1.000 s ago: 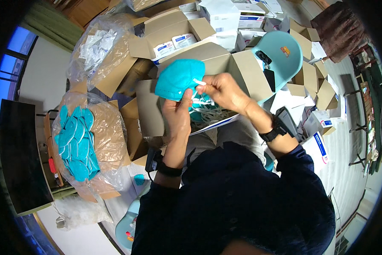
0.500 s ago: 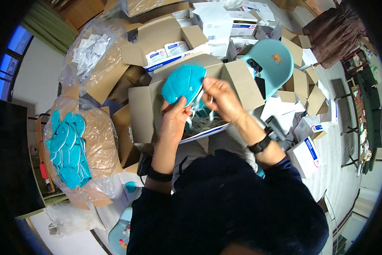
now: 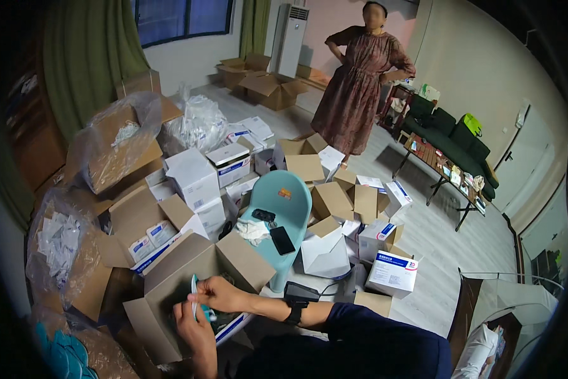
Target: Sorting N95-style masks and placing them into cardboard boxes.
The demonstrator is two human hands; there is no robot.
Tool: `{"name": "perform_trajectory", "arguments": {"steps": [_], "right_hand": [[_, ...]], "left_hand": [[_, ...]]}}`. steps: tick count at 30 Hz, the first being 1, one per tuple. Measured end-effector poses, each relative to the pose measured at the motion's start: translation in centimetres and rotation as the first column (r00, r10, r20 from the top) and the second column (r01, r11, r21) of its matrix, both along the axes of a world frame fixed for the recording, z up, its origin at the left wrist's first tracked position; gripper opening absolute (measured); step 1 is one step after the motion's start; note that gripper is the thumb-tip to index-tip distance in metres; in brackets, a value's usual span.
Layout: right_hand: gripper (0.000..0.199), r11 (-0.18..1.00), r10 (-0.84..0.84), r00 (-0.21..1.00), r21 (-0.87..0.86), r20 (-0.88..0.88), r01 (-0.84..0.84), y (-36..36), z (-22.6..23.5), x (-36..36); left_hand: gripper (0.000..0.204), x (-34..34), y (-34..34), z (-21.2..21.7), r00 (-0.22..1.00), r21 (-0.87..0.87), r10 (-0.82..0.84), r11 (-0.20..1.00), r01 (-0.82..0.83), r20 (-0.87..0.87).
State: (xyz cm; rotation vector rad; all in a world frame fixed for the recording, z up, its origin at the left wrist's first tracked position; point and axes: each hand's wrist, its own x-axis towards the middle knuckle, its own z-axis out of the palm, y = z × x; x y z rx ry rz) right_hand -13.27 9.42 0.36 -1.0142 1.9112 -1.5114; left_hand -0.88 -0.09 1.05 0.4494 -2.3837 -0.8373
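A teal cup-shaped face mask (image 3: 194,285) with a pale edge shows nearly edge-on between my hands. Its lower part is mostly hidden by my fingers. My left hand (image 3: 195,328) grips it from below, fingers closed. On its right side, my right hand (image 3: 217,294) pinches it, thumb and fingertips together. Both hands are over an open brown cardboard box (image 3: 146,326) with its flaps folded out. White and greenish items inside that box are partly hidden behind my wrist.
Beside the box stands a light blue plastic chair (image 3: 295,196) holding a phone (image 3: 282,240) and a white cloth (image 3: 253,232). More teal masks (image 3: 63,354) lie at lower left. White boxes (image 3: 392,274) and open cartons crowd around. A person (image 3: 363,82) stands beyond them.
My view has swung up and rightward, bringing the standing person, sofa and low table into sight. The mask has turned from broadside to edge-on, still held by both hands.
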Motion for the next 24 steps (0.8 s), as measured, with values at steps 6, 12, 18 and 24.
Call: {"name": "perform_trajectory", "arguments": {"steps": [6, 12, 18, 24], "right_hand": [[0.028, 0.972, 0.201, 0.840, 0.212, -0.504, -0.106, 2.2, 3.3, -2.3], [0.029, 0.943, -0.329, 0.896, -0.058, -0.298, 0.327, 3.2, 5.6, -5.4], [0.027, 0.994, -0.024, 0.990, -0.105, -0.137, 0.010, -1.6, 1.8, 3.0], [0.025, 0.974, 0.120, 0.923, -0.136, -0.365, -0.181, -1.1, 0.0, 2.8]], "left_hand": [[0.025, 0.5, 0.0, 0.5, 0.998, -0.039, -0.045, 0.998, 0.047, 0.042], [0.017, 1.3, -2.4, -1.5, 0.988, 0.479, 0.133, 0.874, -0.081, -0.076], [0.009, -0.1, -2.6, -1.2, 0.919, 0.842, 0.288, 0.534, 0.079, -0.269], [0.013, 1.3, -2.4, -1.2, 0.943, 0.915, 0.294, 0.404, 0.024, -0.155]]}}
